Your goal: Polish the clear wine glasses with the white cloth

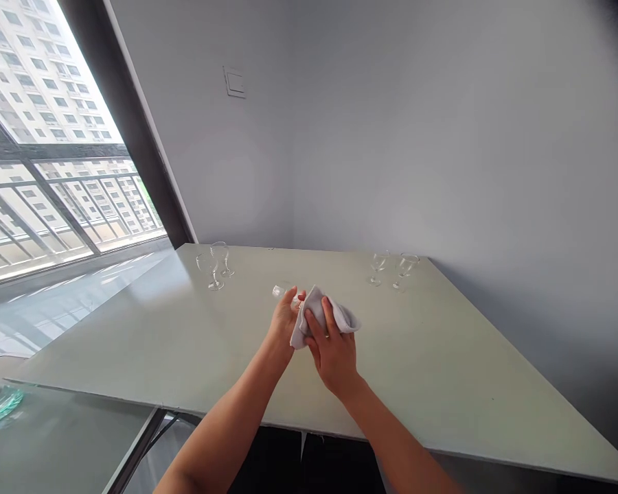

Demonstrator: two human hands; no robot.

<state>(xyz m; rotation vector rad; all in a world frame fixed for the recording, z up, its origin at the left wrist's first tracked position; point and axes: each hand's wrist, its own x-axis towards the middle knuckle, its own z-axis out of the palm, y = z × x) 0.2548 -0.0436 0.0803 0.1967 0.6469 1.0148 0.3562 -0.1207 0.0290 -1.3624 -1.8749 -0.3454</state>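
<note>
Over the middle of the table, my left hand is closed round a clear stemmed glass tipped on its side. Its foot end pokes out to the left past my thumb, while the rest is hidden by the fingers and cloth. My right hand presses a light grey cloth against the glass, fingers bent over the fabric. A loose fold of the cloth hangs out to the right.
Two stemmed glasses stand at the table's back left and two more wine glasses at the back right. The pale table meets grey walls behind. A greenish clear container sits on a lower surface at left, below a large window.
</note>
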